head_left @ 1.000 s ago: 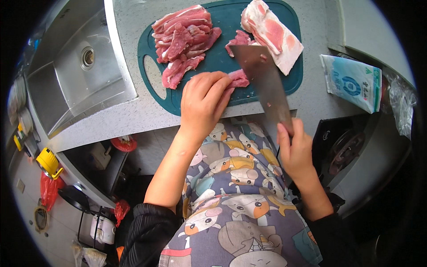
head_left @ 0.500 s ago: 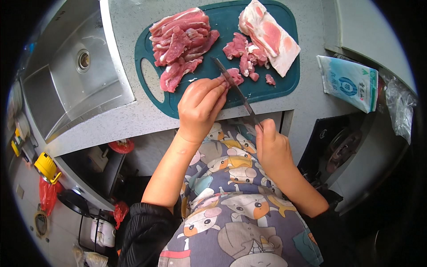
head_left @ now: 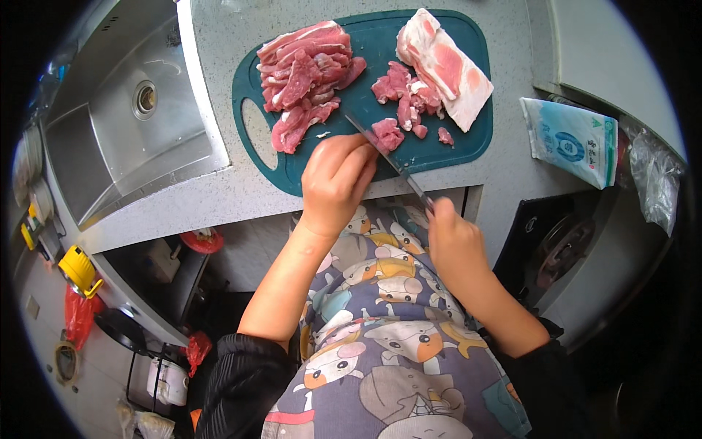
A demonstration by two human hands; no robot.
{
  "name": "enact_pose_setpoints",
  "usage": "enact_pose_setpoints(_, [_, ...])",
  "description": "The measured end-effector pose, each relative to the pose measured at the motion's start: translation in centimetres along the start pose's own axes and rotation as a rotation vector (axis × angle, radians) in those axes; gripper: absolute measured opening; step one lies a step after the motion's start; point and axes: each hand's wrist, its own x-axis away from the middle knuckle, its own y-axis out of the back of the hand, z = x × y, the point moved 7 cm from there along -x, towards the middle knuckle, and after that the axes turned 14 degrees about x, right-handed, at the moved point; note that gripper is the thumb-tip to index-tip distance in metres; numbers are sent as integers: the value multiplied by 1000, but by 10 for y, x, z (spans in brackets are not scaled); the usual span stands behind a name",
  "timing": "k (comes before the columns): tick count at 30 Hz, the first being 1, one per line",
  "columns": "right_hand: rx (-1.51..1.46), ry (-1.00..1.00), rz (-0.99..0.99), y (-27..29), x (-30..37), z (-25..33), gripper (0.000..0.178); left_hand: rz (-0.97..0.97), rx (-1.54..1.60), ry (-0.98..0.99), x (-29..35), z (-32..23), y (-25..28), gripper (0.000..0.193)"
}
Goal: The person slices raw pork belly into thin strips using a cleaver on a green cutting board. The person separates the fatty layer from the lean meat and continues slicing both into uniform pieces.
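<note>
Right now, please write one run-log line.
right hand: grips cleaver | left hand: beside cleaver | green board: meat slices left, small pieces between, fatty slab right

The packet (head_left: 575, 140) bears printed characters (head_left: 591, 151), a round blue emblem (head_left: 568, 148) and a small green mark (head_left: 596, 123). A pale mark (head_left: 528, 224) on the black hob (head_left: 567, 249) is too small to read.

ok so a second ago the cleaver (head_left: 390, 160) was a blurry broad face off to the right, now it's edge-on between the left hand (head_left: 334, 179) and the meat chunk (head_left: 388, 134) that was sticking out past those fingers. Right hand (head_left: 455, 238) slid left too, and the chopped meat bits (head_left: 406, 107) aren't hidden anymore.
</note>
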Motion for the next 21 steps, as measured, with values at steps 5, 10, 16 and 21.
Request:
enact_pose_setpoints(5, [5,-41,-2,17,14,-24,13,-98,74,172,3,8,2,35])
enact_pose_setpoints(10, [-248,-100,-53,28,0,-21,12,-105,64,101,-4,-3,8,34])
enact_pose_setpoints(16, [-173,73,47,18,11,-12,12,-241,-227,25,9,-6,62,27])
enact_pose_setpoints(21, [-76,29,9,20,0,-30,11,-315,-183,375,4,26,82,27])
